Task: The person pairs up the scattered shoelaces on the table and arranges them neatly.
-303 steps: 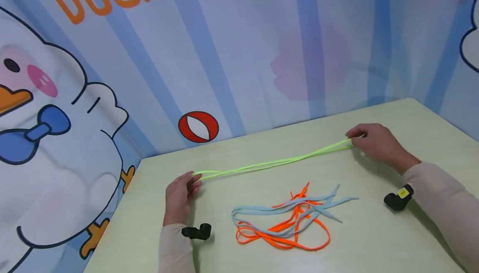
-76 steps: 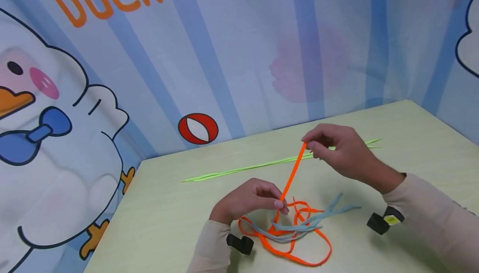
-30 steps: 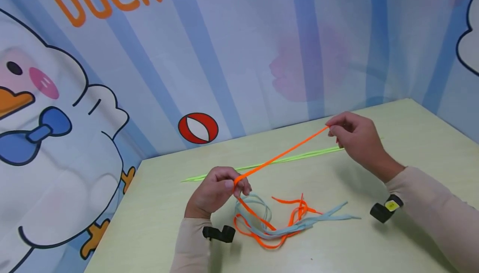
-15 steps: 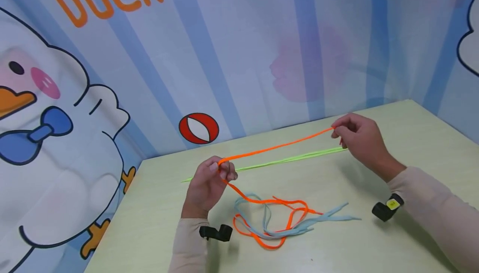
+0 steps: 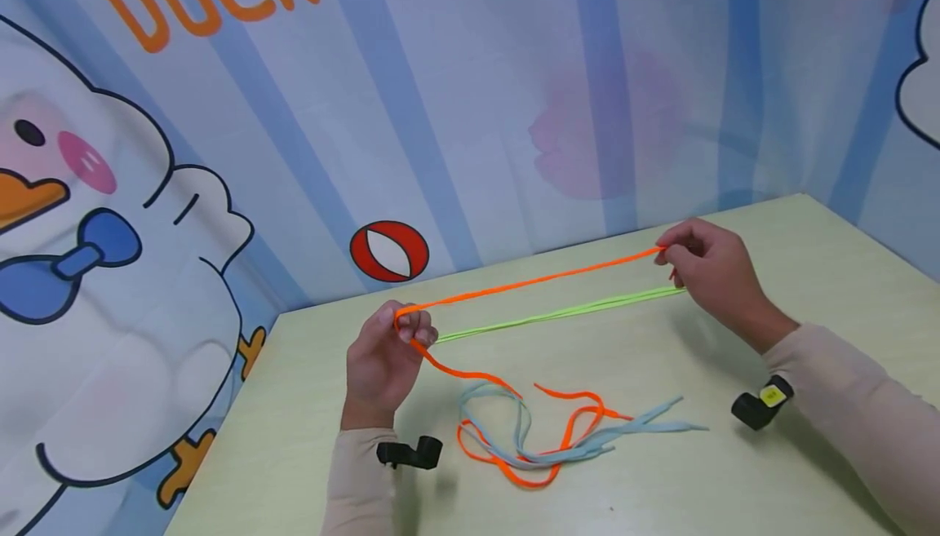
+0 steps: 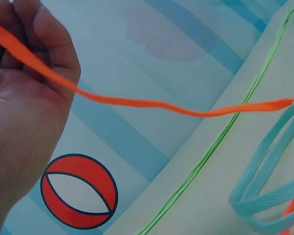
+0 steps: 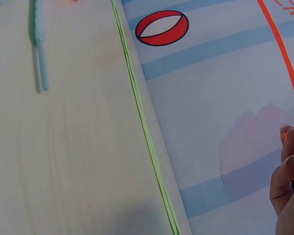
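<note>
An orange shoelace (image 5: 529, 281) stretches through the air between both hands. My left hand (image 5: 383, 365) holds it with the lace looped over the curled fingers, and its tail hangs down to a loose pile. In the left wrist view the lace (image 6: 137, 103) crosses the palm side of the fingers. My right hand (image 5: 723, 275) pinches one end between thumb and fingertips; a short bit pokes out below. Light blue shoelaces (image 5: 565, 459) lie tangled with more orange lace on the table. Behind them lies a yellow-green shoelace (image 5: 561, 312), folded and laid straight, its ends hidden by the hands.
The pale wooden table (image 5: 734, 487) has its back edge against a printed blue curtain (image 5: 499, 112) with a duck and a red ball (image 5: 389, 251). Black wrist cameras (image 5: 762, 404) jut from both sleeves.
The yellow-green lace, earlier held, now lies on the table. The hands have taken up an orange lace. The left hand has slid left and up along it, drawing more from the pile.
</note>
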Motion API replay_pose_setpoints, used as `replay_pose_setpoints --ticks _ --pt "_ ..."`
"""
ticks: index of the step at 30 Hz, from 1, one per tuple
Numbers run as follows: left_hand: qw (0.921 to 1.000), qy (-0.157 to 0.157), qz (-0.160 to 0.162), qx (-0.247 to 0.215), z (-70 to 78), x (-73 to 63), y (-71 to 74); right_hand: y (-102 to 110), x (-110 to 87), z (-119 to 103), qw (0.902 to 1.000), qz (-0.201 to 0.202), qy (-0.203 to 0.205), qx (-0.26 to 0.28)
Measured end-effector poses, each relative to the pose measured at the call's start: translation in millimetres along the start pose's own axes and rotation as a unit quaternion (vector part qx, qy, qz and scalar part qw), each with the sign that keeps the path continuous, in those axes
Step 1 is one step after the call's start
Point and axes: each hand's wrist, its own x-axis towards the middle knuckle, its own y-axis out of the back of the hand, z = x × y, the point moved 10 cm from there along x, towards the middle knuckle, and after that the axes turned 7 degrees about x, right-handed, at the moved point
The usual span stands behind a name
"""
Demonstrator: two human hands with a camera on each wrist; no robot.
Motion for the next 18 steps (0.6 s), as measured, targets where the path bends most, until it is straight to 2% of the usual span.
replay_pose_setpoints --ticks 9,18 --pt "0.9997 -0.017 0.019 -0.005 11.4 -4.1 16.5 1.7 0.4 2.7 0.9998 0.001 -0.006 -0.017" --pt "0.9985 -0.018 0.043 0.029 16.9 -10.4 34.0 2.7 1.7 7.0 0.9997 -0.009 -0.01 -0.021"
